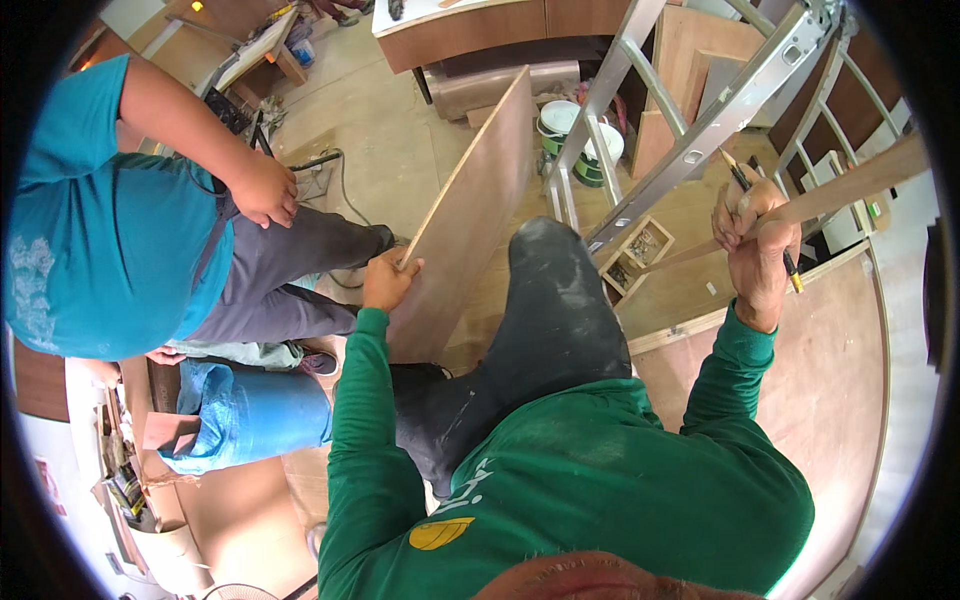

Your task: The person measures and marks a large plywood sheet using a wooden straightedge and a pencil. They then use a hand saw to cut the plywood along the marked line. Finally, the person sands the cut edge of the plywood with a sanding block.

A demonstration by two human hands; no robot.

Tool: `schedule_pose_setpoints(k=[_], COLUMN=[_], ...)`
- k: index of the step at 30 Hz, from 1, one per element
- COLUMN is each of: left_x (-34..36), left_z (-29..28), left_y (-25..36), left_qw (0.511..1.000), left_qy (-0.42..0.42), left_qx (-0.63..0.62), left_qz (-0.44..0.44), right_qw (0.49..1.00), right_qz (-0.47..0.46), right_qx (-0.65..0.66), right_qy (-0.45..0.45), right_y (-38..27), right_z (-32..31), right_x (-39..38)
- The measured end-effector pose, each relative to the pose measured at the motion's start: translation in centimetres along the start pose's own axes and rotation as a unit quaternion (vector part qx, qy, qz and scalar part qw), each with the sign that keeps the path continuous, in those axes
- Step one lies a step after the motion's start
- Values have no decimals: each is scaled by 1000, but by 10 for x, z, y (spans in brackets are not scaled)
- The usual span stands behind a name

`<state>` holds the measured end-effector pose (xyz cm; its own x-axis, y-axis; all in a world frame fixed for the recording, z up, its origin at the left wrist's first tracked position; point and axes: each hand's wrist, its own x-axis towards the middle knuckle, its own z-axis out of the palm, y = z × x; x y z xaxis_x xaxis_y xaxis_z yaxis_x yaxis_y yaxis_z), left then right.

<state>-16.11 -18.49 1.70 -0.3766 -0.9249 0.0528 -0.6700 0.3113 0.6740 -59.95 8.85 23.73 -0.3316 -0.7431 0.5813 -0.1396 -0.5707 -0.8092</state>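
My left hand (390,282) is closed round the near edge of a thin plywood board (470,215), which stands tilted on its edge left of my knee. My right hand (757,228) is raised on the right, closed round a long thin wooden strip (860,178). The strip runs from low by the ladder up to the right rim. A black-and-yellow pencil (738,172) is also held in that hand. Its pointed end sticks out above the fingers; a black and yellow end shows below the wrist side. The fingers hide its middle.
An aluminium ladder (665,150) stands ahead to the right, near white-lidded buckets (560,118) and a small wooden box (638,255) of hardware. A co-worker in a teal shirt (110,250) stands close at left, above a blue barrel (265,415). A large wood panel (820,370) lies right.
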Motion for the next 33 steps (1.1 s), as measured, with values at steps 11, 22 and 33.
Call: schedule_pose_setpoints(k=[11, 22, 33], left_x=[100, 136, 123], left_z=[81, 180, 200], left_y=[61, 158, 191], left_qw=[995, 996, 996], left_qy=[47, 44, 48], left_qx=[83, 79, 80], left_qz=[11, 2, 7], right_qw=[998, 998, 992], right_qz=[46, 69, 80], right_qx=[25, -4, 34], right_qy=[17, 10, -89], right_y=[39, 64, 77], right_z=[-40, -56, -54], right_x=[14, 18, 18])
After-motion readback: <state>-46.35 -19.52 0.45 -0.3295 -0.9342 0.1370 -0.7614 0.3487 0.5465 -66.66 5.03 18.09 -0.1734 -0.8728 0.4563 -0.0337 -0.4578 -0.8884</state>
